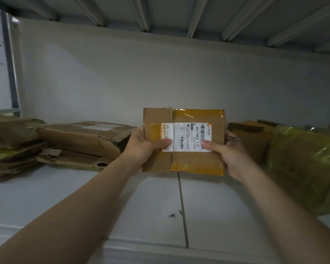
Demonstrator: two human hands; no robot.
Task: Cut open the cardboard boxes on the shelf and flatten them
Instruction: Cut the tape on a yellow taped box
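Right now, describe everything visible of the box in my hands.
The box is flat brown cardboard, its right part wrapped in yellowish tape, seemingly sealed. A white label with barcodes crosses its face. The left hand and right hand hold it above the shelf by its sides, facing the camera, thumbs on the label.

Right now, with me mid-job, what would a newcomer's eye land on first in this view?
The small taped cardboard box held up at centre, its white shipping label facing the camera, gripped at its sides by the left hand and right hand. Next, the pile of flattened cardboard on the shelf to the left, and the boxes wrapped in greenish tape at the right.
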